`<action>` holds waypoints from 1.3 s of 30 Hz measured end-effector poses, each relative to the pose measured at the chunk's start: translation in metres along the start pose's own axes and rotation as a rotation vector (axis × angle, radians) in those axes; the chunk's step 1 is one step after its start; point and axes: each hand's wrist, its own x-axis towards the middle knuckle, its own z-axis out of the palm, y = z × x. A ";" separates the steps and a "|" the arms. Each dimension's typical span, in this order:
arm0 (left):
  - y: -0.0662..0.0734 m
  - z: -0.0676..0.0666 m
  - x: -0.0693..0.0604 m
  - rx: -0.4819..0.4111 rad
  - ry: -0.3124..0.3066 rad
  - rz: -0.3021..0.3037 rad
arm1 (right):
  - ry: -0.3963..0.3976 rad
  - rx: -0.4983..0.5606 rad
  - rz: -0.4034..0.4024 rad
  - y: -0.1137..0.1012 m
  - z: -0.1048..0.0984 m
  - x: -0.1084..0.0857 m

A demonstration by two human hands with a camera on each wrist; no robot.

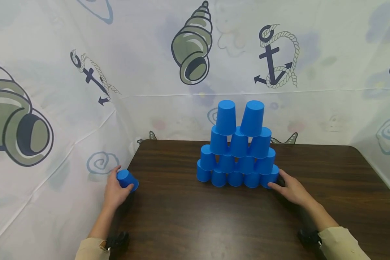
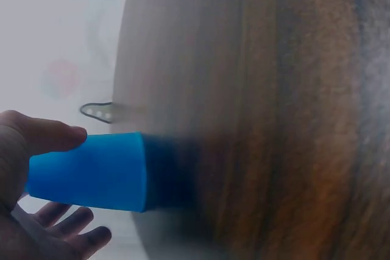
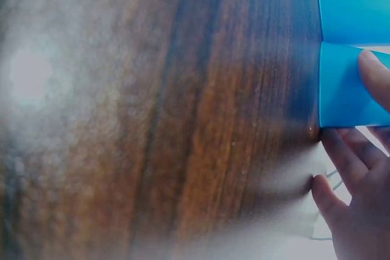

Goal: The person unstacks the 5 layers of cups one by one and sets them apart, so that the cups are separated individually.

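At the table's left edge my left hand holds a blue cup, which leans in the head view. The left wrist view shows the thumb of this hand on one side of the cup, the other fingers spread on the opposite side. Upside-down blue cups stand stacked in four tiers, with two cups on top and three below them. My right hand is round the bottom row's right end cup. In the right wrist view its thumb lies on that cup, fingers along the side.
The dark wooden table has a white cloth with shells and anchors behind it and at its sides. The stack stands towards the back, right of the middle. Dark bands sit on both wrists.
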 end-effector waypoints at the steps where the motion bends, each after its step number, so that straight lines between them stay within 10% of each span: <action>1: 0.001 -0.001 0.000 0.014 0.016 0.021 | -0.001 0.001 0.002 0.000 0.000 0.000; 8: 0.031 -0.015 0.006 0.091 0.210 0.262 | -0.002 -0.003 0.017 0.001 0.000 -0.001; 16: 0.122 -0.022 0.014 -0.003 0.299 0.611 | -0.006 -0.004 0.020 0.001 0.001 -0.001; 25: 0.236 -0.007 0.016 -0.242 0.152 0.833 | -0.004 -0.003 0.011 -0.002 -0.001 -0.002; 39: 0.340 0.033 0.031 -0.527 -0.156 0.819 | -0.001 0.007 0.003 -0.001 -0.002 -0.001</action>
